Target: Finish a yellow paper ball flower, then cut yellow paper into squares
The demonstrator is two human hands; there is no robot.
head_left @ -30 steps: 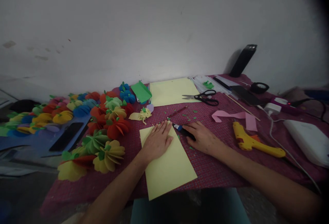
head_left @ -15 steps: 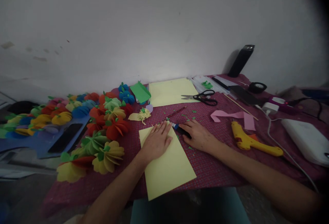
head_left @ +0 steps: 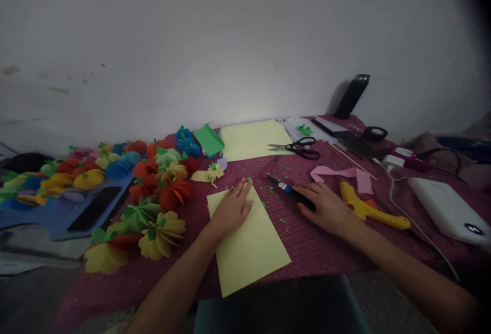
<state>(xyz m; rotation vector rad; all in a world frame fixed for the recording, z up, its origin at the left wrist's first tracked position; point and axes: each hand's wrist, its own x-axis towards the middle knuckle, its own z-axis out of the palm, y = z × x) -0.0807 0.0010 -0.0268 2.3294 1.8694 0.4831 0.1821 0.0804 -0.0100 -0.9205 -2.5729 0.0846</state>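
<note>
My left hand point(head_left: 231, 210) lies flat on the upper part of a pale yellow paper sheet point(head_left: 253, 257), fingers stretched out. To the right of the sheet, my right hand point(head_left: 324, 206) is closed over the rear of a long black tool point(head_left: 303, 198) with a blue and whitish band. Its dark front end points up and left, apart from the paper; its exact kind is unclear. Small green paper scraps point(head_left: 282, 220) lie around the tool. Beyond the left hand sits a bunch of crinkled yellow paper shreds point(head_left: 215, 171).
Colourful folded-paper pumpkins point(head_left: 174, 191) crowd the left side. At the back lie yellow sheets point(head_left: 249, 139), a green paper piece point(head_left: 209, 139) and black-handled scissors point(head_left: 303, 147). Rightward are a pink strip point(head_left: 362, 179), a yellow glue gun point(head_left: 372, 213), a white power bank point(head_left: 448, 208) and cables.
My right hand has moved right with the black tool, away from the sheet's edge, so more of its front end shows. My left hand stays on the paper. The view has shifted slightly.
</note>
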